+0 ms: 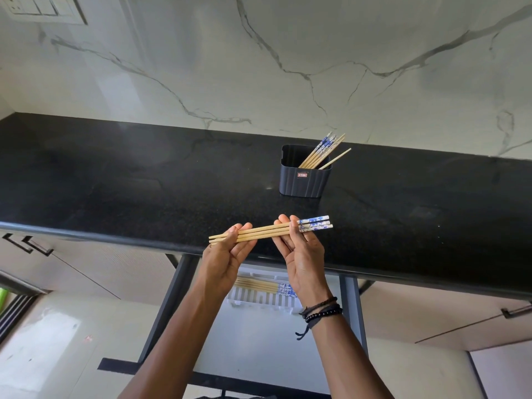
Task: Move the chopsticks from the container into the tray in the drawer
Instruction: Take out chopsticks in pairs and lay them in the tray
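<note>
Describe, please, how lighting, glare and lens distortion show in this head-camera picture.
Head view: the wide lens bows the front edge of the black countertop; soft light leaves a pale sheen on the marble wall; the held chopsticks are sharp; the tray below looks dimmer, partly hidden by the right hand.

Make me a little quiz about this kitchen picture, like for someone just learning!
1. True or false: the black container on the counter is empty.
2. The held chopsticks are gripped by: A the left hand only, B the right hand only, C both.
3. Fill in: other chopsticks already lie in the white ____ in the drawer.
Key: 1 false; 2 C; 3 tray.
</note>
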